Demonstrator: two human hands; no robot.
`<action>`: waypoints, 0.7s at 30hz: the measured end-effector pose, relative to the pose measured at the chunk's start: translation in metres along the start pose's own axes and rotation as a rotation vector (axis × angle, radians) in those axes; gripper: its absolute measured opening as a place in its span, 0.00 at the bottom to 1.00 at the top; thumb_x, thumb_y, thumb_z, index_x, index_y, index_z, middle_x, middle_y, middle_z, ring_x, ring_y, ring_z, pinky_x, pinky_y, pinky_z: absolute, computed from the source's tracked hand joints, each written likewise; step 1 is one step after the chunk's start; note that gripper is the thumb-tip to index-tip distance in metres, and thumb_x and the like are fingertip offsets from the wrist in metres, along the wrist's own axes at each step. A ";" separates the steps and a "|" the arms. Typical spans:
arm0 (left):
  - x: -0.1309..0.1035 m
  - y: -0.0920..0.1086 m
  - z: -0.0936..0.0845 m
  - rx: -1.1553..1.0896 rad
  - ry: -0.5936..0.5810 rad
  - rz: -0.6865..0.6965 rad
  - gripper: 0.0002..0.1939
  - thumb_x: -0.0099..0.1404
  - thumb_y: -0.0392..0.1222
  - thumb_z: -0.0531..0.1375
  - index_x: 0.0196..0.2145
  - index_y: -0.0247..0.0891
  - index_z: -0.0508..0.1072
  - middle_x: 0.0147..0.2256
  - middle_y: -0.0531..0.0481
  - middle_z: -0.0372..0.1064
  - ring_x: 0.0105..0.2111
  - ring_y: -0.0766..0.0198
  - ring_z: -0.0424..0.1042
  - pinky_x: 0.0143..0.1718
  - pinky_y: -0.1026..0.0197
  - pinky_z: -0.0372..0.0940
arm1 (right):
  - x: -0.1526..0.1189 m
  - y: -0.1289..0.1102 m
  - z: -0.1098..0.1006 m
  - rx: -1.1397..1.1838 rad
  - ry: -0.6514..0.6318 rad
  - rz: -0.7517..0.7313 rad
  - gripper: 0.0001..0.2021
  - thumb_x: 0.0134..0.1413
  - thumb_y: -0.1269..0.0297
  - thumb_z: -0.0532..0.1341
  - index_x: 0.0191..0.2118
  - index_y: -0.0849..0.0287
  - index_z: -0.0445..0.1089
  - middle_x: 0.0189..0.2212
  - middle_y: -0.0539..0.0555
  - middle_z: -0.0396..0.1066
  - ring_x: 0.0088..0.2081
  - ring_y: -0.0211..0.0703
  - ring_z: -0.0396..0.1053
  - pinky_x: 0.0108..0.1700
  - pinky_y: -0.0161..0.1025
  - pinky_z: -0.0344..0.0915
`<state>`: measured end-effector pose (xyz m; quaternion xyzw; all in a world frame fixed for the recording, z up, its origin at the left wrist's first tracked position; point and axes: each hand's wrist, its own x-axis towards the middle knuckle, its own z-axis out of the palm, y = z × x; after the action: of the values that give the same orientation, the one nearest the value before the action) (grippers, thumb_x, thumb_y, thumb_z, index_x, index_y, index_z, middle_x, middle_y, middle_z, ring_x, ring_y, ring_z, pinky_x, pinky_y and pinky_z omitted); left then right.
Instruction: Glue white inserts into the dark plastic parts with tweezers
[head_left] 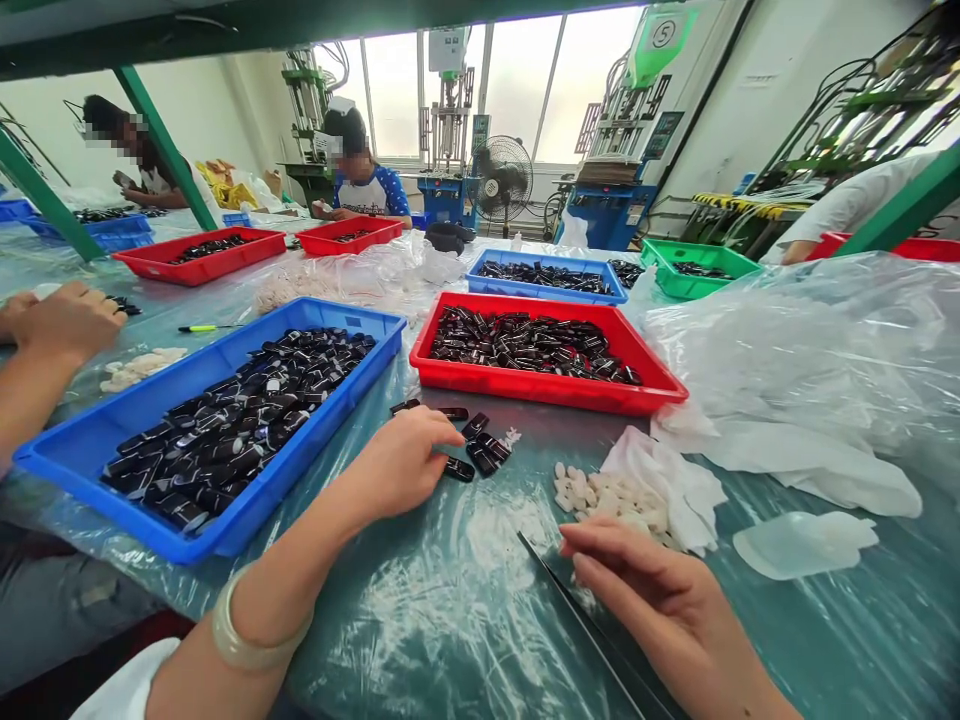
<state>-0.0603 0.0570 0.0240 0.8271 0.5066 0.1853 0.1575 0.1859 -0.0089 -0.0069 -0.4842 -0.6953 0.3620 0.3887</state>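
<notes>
Our left hand [401,462], hold unclear, black pieces [487,453] at fingertips; right hand [667,605] unclenched, white pieces [611,497] beyond; picking, seemingly; pinch needed next.

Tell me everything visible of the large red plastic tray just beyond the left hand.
The shallow, rectangular red plastic tray stands upright on the teal, plastic-covered tabletop, with raised walls and a rim. Small, glossy black pieces lie heaped inside. Crumpled translucent plastic sheeting lies by its right end; contact is unclear. The left hand is apart from it.
</notes>
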 end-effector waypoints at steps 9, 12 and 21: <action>0.000 0.011 0.012 0.048 -0.164 0.033 0.13 0.59 0.31 0.50 0.34 0.35 0.73 0.34 0.46 0.69 0.36 0.60 0.67 0.37 0.62 0.61 | 0.002 0.001 0.004 -0.053 0.012 -0.058 0.10 0.52 0.65 0.60 0.40 0.52 0.74 0.32 0.52 0.73 0.35 0.41 0.71 0.33 0.32 0.69; -0.002 0.023 0.009 -0.112 -0.249 0.116 0.10 0.58 0.32 0.53 0.35 0.35 0.73 0.32 0.49 0.69 0.31 0.67 0.67 0.32 0.67 0.59 | 0.001 -0.001 0.004 -0.097 0.004 -0.116 0.11 0.53 0.67 0.59 0.43 0.51 0.72 0.34 0.51 0.72 0.38 0.40 0.70 0.36 0.32 0.68; -0.008 0.038 0.016 -0.795 -0.492 -0.044 0.09 0.55 0.36 0.59 0.34 0.31 0.72 0.27 0.49 0.68 0.25 0.67 0.68 0.26 0.67 0.61 | -0.003 -0.011 0.007 -0.089 -0.141 -0.154 0.09 0.55 0.70 0.57 0.38 0.55 0.73 0.28 0.49 0.71 0.28 0.34 0.68 0.30 0.30 0.63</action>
<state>-0.0267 0.0322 0.0257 0.7110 0.3611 0.1600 0.5818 0.1766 -0.0158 -0.0008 -0.4196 -0.7715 0.3327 0.3437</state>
